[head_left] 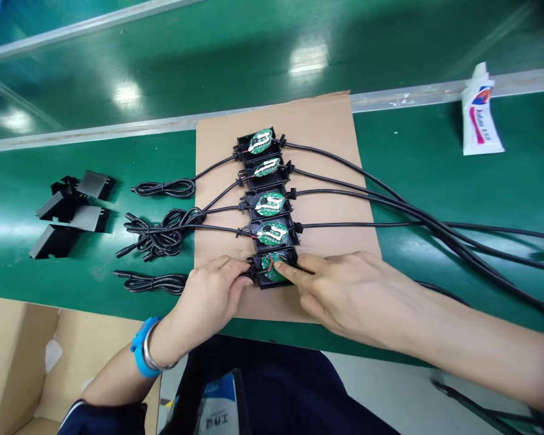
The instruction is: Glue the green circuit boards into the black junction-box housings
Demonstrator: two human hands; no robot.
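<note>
Nearest my body, a black plastic housing (278,285) lies open on a cardboard sheet, with a green circuit board (272,273) and a red wire inside. My left hand (215,287) pinches the black cable (248,273) at the housing's left end. One finger of my right hand (340,287) presses on the board, while its other fingers close about the housing's right end and partly hide it. Beyond, in a row, several similar open housings (272,232) hold green boards with white paste strips, black cables leaving both ends.
The cardboard sheet (222,142) lies on the green table (417,139). Coiled cables (167,232) and black finned covers (57,241) are at left. Long cables (403,208) run right. A white paste tube (480,118) rests near the back ledge. A cardboard box (16,356) stands lower left.
</note>
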